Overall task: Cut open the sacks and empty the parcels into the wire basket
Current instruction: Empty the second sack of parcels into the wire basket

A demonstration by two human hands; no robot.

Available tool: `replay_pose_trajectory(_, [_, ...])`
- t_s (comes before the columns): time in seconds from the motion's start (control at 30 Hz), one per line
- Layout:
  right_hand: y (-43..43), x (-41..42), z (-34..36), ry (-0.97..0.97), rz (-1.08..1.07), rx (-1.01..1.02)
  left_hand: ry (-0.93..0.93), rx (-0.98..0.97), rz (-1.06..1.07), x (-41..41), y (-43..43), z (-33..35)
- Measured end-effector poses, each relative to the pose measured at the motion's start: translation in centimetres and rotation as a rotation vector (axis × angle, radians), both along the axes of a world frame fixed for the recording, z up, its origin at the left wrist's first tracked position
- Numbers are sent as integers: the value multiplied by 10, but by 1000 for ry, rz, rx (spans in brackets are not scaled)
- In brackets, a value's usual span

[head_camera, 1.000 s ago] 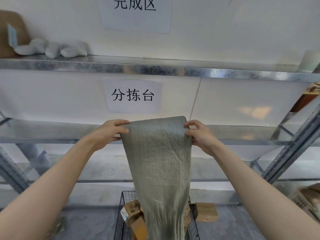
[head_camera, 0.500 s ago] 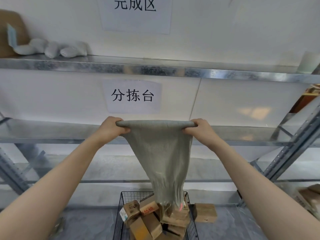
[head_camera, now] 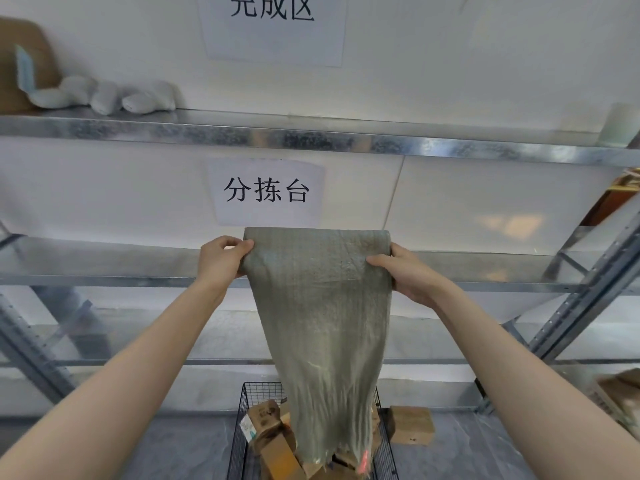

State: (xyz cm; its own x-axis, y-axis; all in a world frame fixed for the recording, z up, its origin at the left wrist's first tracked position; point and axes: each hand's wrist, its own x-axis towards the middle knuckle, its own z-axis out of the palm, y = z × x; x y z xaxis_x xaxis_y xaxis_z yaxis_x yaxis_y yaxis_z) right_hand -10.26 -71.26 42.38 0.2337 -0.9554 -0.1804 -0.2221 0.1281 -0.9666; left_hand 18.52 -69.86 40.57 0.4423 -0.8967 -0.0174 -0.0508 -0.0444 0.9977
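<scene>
Sack (head_camera: 322, 323) hangs lower into wire basket (head_camera: 242, 427), left hand (head_camera: 221, 259) and right hand (head_camera: 408, 275) grips clenching it.

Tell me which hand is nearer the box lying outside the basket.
Right. The right hand grips the sack almost straight above the box; the left hand grips the sack's far edge.

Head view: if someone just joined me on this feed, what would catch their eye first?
The grey-green woven sack hangs mid-frame, gripped at its top corners by the left hand and right hand. Its frayed lower end hangs over the wire basket at the bottom, where cardboard parcels lie piled; one brown box sits on the floor just right of it.
</scene>
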Motion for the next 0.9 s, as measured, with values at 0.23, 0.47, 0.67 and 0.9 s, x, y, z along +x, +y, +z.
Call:
replay_pose_trajectory(0.23, [-3,-4,-1,-261,7,124,-75,75,-300,-5,5,-5])
replay_pose_trajectory(0.47, [-8,-15,-10,-243,-51,102,-135,60,-371,-1,4,-8])
replay_pose_trajectory(0.67, [-15,-14,-11,-225,-311,16,-114,59,-296,2,-2,-4])
replay_pose_trajectory(0.9, [-13,-6,-13,-50,-343,-205,-260,44,-295,-4,-2,3])
